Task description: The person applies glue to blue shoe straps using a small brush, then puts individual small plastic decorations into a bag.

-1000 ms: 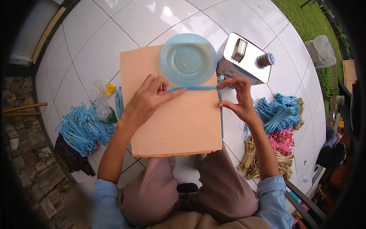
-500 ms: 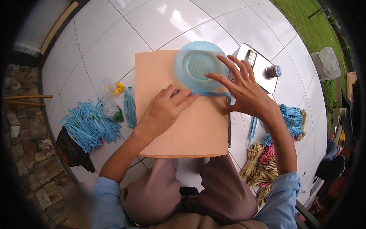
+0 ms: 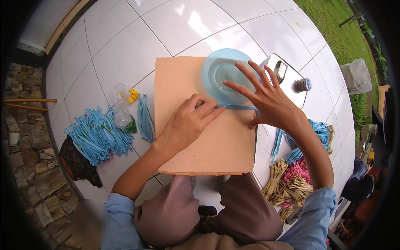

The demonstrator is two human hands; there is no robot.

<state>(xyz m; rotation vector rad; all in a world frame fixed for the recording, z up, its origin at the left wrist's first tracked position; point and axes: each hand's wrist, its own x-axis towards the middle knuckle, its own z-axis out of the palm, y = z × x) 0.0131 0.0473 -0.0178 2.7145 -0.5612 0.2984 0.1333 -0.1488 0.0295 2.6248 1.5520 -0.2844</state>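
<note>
On the peach-coloured board (image 3: 204,154) across my lap, a narrow light-blue strip (image 3: 239,106) runs along the near side of a translucent blue plate (image 3: 209,79). My left hand (image 3: 191,118) rests on the board with its fingers closed on the strip's left end. Above the plate's right part, my right hand (image 3: 271,98) is spread, fingers apart and holding nothing. Its thumb is near the board's right edge, close to where the strip hangs over. The plate looks shallow, and my right fingers cover part of it.
Blue strip bundles (image 3: 100,135) lie on the white tiles at left, beside clear plastic bags (image 3: 122,116) with yellow and green pieces. At right are a metal tray (image 3: 293,98) holding a small round container (image 3: 303,85), more blue strips (image 3: 318,133), and beige (image 3: 275,173) and pink bundles (image 3: 296,170).
The whole view has shifted slightly, so the board and plate appear a little farther right. Both hands keep nearly the same pose and place over the board.
</note>
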